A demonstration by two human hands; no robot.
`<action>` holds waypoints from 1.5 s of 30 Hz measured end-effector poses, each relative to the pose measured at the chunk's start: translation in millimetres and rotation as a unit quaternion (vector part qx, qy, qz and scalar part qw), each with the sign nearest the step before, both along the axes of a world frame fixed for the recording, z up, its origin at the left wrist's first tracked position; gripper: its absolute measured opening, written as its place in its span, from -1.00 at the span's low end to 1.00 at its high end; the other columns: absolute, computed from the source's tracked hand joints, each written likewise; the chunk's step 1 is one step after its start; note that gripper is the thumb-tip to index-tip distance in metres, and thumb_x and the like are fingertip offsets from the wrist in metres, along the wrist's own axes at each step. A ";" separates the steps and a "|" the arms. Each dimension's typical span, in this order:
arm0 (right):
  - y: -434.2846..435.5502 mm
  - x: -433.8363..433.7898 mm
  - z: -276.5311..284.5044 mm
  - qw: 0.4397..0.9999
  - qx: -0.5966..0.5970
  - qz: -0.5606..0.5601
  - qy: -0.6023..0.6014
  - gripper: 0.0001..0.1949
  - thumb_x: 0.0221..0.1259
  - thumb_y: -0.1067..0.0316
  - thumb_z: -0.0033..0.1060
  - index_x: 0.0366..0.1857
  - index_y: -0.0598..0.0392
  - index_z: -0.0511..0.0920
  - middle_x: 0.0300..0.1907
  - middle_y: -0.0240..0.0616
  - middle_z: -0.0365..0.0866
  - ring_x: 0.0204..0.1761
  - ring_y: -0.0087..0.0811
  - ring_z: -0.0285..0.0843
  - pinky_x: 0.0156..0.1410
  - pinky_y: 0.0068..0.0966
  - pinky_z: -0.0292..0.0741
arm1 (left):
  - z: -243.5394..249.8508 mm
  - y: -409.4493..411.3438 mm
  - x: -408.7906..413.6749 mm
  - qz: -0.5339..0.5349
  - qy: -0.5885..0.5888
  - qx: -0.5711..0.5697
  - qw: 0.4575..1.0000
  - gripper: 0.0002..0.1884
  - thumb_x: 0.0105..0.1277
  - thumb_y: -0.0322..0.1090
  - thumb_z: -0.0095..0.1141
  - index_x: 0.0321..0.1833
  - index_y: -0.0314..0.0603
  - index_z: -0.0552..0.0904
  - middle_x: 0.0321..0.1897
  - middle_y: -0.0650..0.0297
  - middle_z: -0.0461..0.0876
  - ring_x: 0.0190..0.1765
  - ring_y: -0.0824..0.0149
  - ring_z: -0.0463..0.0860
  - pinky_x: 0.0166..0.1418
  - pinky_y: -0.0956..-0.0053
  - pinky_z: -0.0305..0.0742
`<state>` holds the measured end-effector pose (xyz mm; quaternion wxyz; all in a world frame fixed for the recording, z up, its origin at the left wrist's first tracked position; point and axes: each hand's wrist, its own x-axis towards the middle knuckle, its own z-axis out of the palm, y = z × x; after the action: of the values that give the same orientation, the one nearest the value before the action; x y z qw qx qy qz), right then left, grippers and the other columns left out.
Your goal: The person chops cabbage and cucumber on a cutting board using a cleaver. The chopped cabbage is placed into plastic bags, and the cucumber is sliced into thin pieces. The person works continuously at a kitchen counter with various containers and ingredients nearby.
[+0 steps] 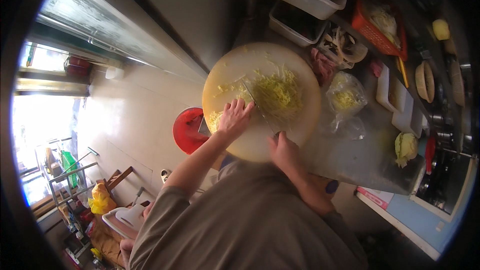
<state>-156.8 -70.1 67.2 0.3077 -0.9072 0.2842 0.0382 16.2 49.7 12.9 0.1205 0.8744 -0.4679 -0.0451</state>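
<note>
A large round cutting board [240, 150] lies before me on a metal counter. My right hand [285, 150] grips a kitchen knife [263, 116] by its handle near the board's lower right part, and the blade points up and left. My left hand [235, 116] rests on the board just left of the blade, its fingertips near the metal; what lies under the fingers is hidden. Right of the blade is a heap of finely shredded pale green cabbage [281, 92]. More pale shreds [215, 120] lie at the board's left edge, beside my left wrist, and small bits are scattered above my fingers.
Right of the board are a plastic bag of shredded cabbage [345, 95], a pink cloth [322, 65], white containers [392, 90], a cabbage piece [406, 149] and a red plastic basket [375, 37]. A red bucket [187, 131] stands below the board's left edge. Another person's hand [148, 210] shows lower left.
</note>
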 end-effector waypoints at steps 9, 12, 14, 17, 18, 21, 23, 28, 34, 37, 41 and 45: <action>-20.9 28.8 -8.2 0.999 0.030 0.010 0.000 -0.65 0.38 0.03 0.10 -0.22 0.18 0.47 -0.44 0.17 0.64 -0.33 0.22 0.64 -0.17 0.07 0.55 | -12.9 6.8 -7.1 0.069 -0.019 -0.143 0.987 -0.79 0.25 -0.28 0.16 -0.08 -0.05 0.55 -0.16 0.15 0.53 -0.02 0.08 0.52 0.06 0.17 0.40; -25.3 23.1 -7.7 0.999 0.040 0.025 0.001 -0.65 0.39 0.03 0.10 -0.23 0.17 0.47 -0.44 0.17 0.64 -0.32 0.23 0.64 -0.16 0.07 0.55 | -11.4 7.8 -7.3 0.070 -0.022 -0.100 0.992 -0.78 0.25 -0.25 0.16 -0.06 -0.05 0.56 -0.12 0.23 0.55 0.02 0.16 0.52 0.11 0.21 0.39; -22.4 19.9 -2.0 0.999 0.046 0.024 0.002 -0.65 0.38 0.02 0.10 -0.25 0.17 0.47 -0.44 0.16 0.64 -0.31 0.23 0.64 -0.17 0.06 0.55 | -6.9 6.4 -5.1 0.042 -0.010 -0.095 0.995 -0.76 0.26 -0.27 0.15 -0.03 -0.04 0.56 -0.12 0.23 0.54 0.02 0.16 0.51 0.12 0.21 0.38; -9.3 14.3 16.3 0.998 0.053 0.014 0.017 -0.64 0.38 0.01 0.12 -0.27 0.17 0.47 -0.45 0.14 0.64 -0.32 0.22 0.63 -0.18 0.06 0.54 | -1.2 6.6 -3.1 0.019 0.002 -0.063 0.998 -0.74 0.26 -0.29 0.13 0.02 -0.01 0.57 -0.11 0.24 0.53 0.03 0.17 0.50 0.13 0.22 0.37; -5.7 11.8 19.0 0.998 0.049 0.016 0.032 -0.64 0.38 0.01 0.12 -0.26 0.17 0.46 -0.45 0.14 0.65 -0.32 0.22 0.63 -0.18 0.06 0.54 | 0.3 6.6 -3.2 0.014 0.007 -0.049 0.999 -0.73 0.27 -0.30 0.12 0.03 0.01 0.57 -0.11 0.25 0.53 0.04 0.17 0.50 0.12 0.22 0.37; -1.6 11.9 -1.4 0.999 0.030 0.034 0.017 -0.65 0.37 0.02 0.14 -0.23 0.16 0.44 -0.47 0.13 0.64 -0.33 0.22 0.63 -0.20 0.07 0.54 | 1.1 4.9 -4.3 0.018 0.033 -0.027 0.999 -0.74 0.27 -0.30 0.11 0.03 0.03 0.56 -0.11 0.27 0.51 0.04 0.18 0.49 0.12 0.22 0.36; -14.2 19.8 -5.5 0.999 0.014 0.038 -0.008 -0.65 0.37 0.03 0.15 -0.22 0.17 0.43 -0.48 0.14 0.63 -0.33 0.22 0.62 -0.20 0.07 0.53 | -4.5 1.6 -2.3 0.030 0.020 -0.063 0.997 -0.76 0.29 -0.28 0.10 0.01 0.05 0.56 -0.12 0.28 0.51 0.03 0.19 0.50 0.11 0.23 0.35; -12.1 2.1 19.9 0.999 0.027 0.029 0.005 -0.67 0.40 0.09 0.13 -0.25 0.21 0.43 -0.49 0.15 0.61 -0.39 0.21 0.61 -0.29 0.03 0.51 | 0.0 6.8 -5.6 0.035 0.011 -0.080 0.996 -0.81 0.30 -0.28 0.10 -0.04 0.04 0.56 -0.13 0.29 0.52 0.02 0.20 0.50 0.10 0.22 0.35; -14.9 26.9 -4.0 0.999 0.015 0.045 -0.010 -0.65 0.39 0.07 0.12 -0.24 0.22 0.42 -0.48 0.19 0.62 -0.36 0.23 0.62 -0.24 0.04 0.54 | -0.7 5.3 -4.0 0.036 0.040 -0.069 0.996 -0.78 0.30 -0.28 0.11 -0.01 0.06 0.57 -0.12 0.28 0.52 0.02 0.20 0.51 0.11 0.20 0.36; -15.4 6.3 17.6 0.998 0.049 0.049 0.001 -0.64 0.40 0.06 0.11 -0.23 0.24 0.43 -0.46 0.20 0.62 -0.34 0.23 0.63 -0.23 0.04 0.54 | -7.6 8.2 -7.6 0.042 0.021 -0.120 0.992 -0.72 0.20 -0.30 0.11 0.00 0.05 0.58 -0.16 0.21 0.50 0.03 0.08 0.49 0.10 0.13 0.35; -9.0 5.7 -3.4 0.999 0.020 0.043 0.015 -0.66 0.38 0.08 0.13 -0.25 0.20 0.43 -0.48 0.16 0.63 -0.38 0.22 0.62 -0.28 0.02 0.54 | -5.3 3.8 -3.1 0.037 0.065 -0.085 0.994 -0.74 0.24 -0.29 0.10 -0.01 0.05 0.58 -0.15 0.19 0.50 0.01 0.06 0.49 0.12 0.12 0.35; -13.6 6.9 -14.6 0.998 0.023 0.040 -0.050 -0.67 0.38 0.07 0.14 -0.23 0.20 0.44 -0.49 0.15 0.62 -0.41 0.22 0.61 -0.31 0.01 0.53 | -5.2 8.8 -9.1 0.039 0.042 -0.113 0.992 -0.79 0.23 -0.30 0.11 -0.06 0.02 0.57 -0.16 0.19 0.50 0.00 0.06 0.49 0.08 0.13 0.36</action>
<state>-150.0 -83.7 52.6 0.3407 -0.9112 0.2314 0.0120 7.0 58.5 7.7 0.2402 0.8700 -0.4300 -0.0240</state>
